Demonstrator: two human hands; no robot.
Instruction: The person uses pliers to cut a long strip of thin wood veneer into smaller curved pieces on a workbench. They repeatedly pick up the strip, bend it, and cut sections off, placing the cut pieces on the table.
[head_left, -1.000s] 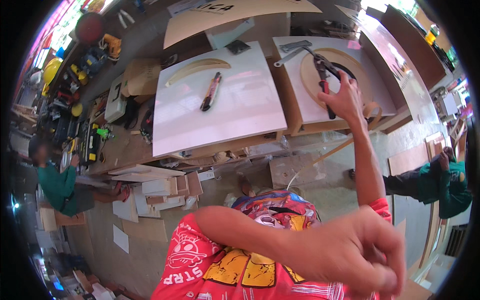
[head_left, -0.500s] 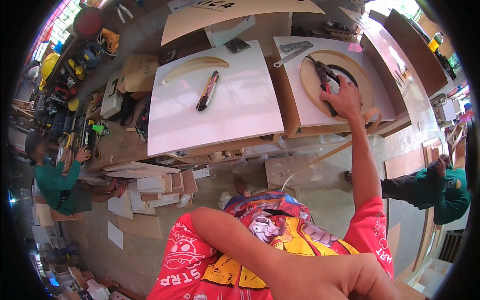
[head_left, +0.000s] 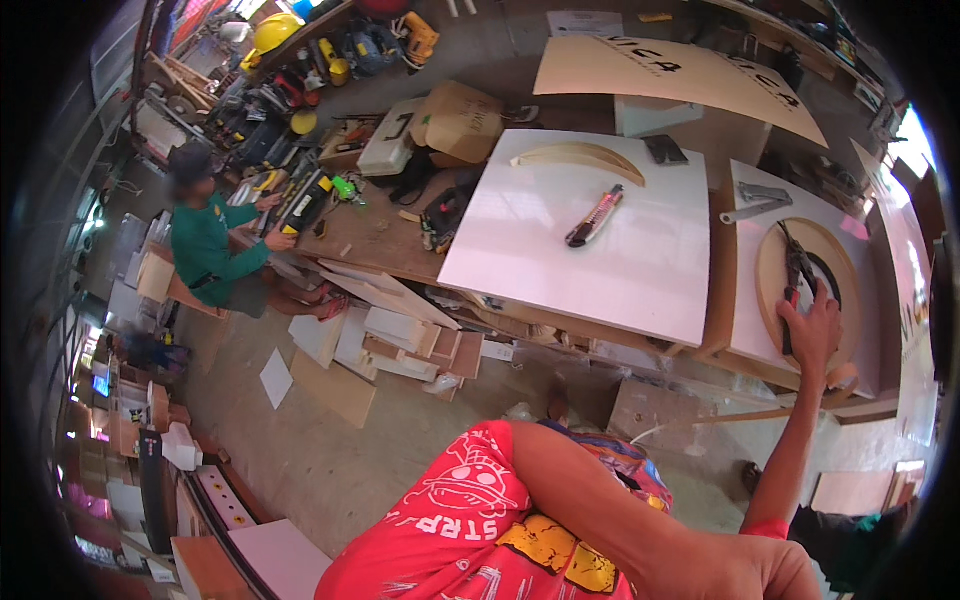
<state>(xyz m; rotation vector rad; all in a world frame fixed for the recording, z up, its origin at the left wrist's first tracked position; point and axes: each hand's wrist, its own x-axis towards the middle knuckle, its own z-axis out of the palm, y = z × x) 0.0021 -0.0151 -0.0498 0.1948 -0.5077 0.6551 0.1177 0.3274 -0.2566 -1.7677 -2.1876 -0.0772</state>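
Observation:
My right hand (head_left: pixel 815 325) is closed on the handles of red-and-black snips (head_left: pixel 799 262), which lie on a round beige coil of edging strip (head_left: pixel 771 292) on the right white cabinet top. A grey hinged metal tool (head_left: pixel 757 205) lies above the coil. On the left white board (head_left: pixel 500 265) are a utility knife (head_left: pixel 595 215), a curved beige strip (head_left: pixel 580 158) and a small black pad (head_left: pixel 665 150). My left hand (head_left: pixel 765 570) is low in front of my body, near the bottom edge, its fingers mostly hidden.
A person (head_left: pixel 210 250) in a green top handles a black-and-yellow object at the left bench, among tools and a cardboard box (head_left: pixel 460 115). Cut panels (head_left: pixel 410 345) lie stacked below the bench. Another person's green-clad body (head_left: pixel 840 545) shows at lower right. A large beige sheet (head_left: pixel 670 70) stands behind.
The view has swung leftward, shifting the bench and boards rightward in the picture. My right hand stays on the snips. My left hand has dropped lower, its fingers now mostly out of sight.

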